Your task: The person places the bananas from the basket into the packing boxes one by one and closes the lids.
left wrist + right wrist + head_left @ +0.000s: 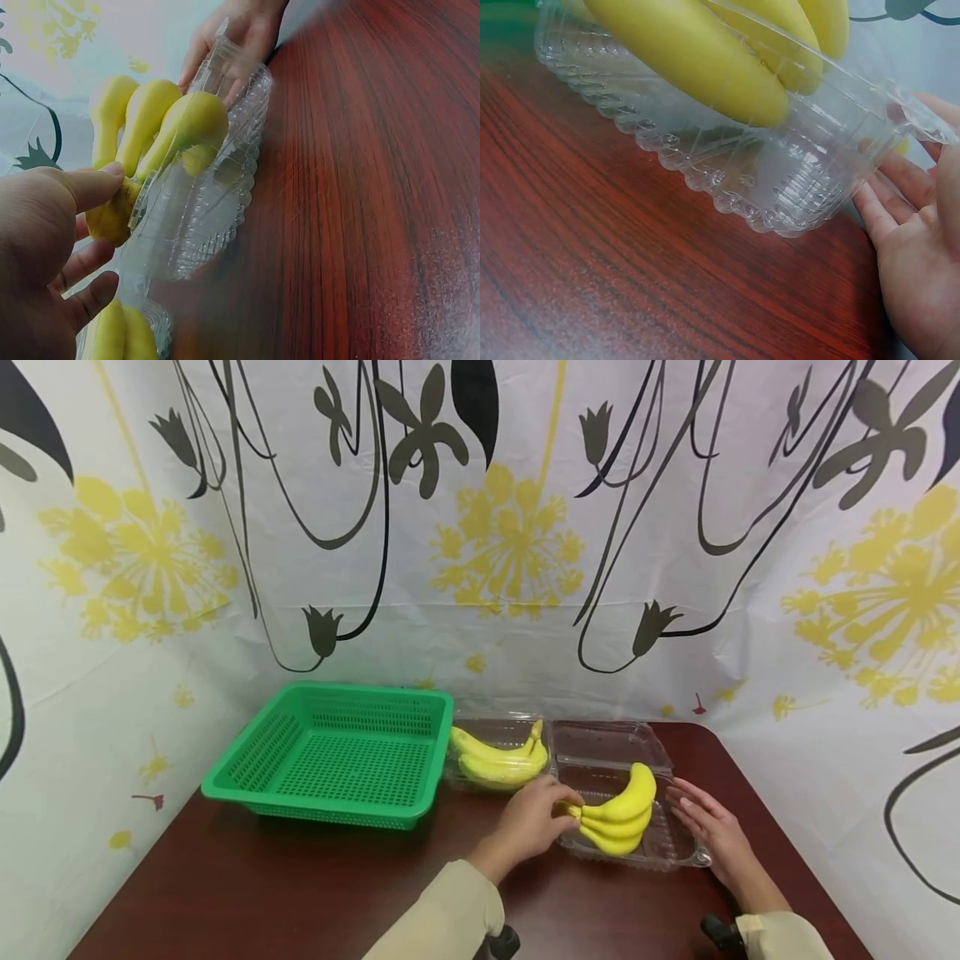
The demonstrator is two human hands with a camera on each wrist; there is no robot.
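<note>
A bunch of yellow bananas (pixel 621 820) lies over an open clear plastic clamshell box (pixel 673 839), partly inside its walls. My left hand (pixel 528 822) pinches the bunch at its stem end, thumb on top, as the left wrist view also shows. In that view the bananas' (pixel 176 124) rounded tips point away from the hand toward the far side of the box. My right hand (pixel 712 833) rests against the box's right side with fingers extended. In the right wrist view its fingers (pixel 904 184) lie along the clear wall, beneath the rim.
Left of the open box, a second clear box (pixel 456 768) holds another bunch of bananas (pixel 502 760). A green perforated plastic basket (pixel 225 787) stands farther left on the dark wooden table (pixel 300 885). The open box's lid (pixel 611 745) leans back toward the patterned curtain (pixel 517 652).
</note>
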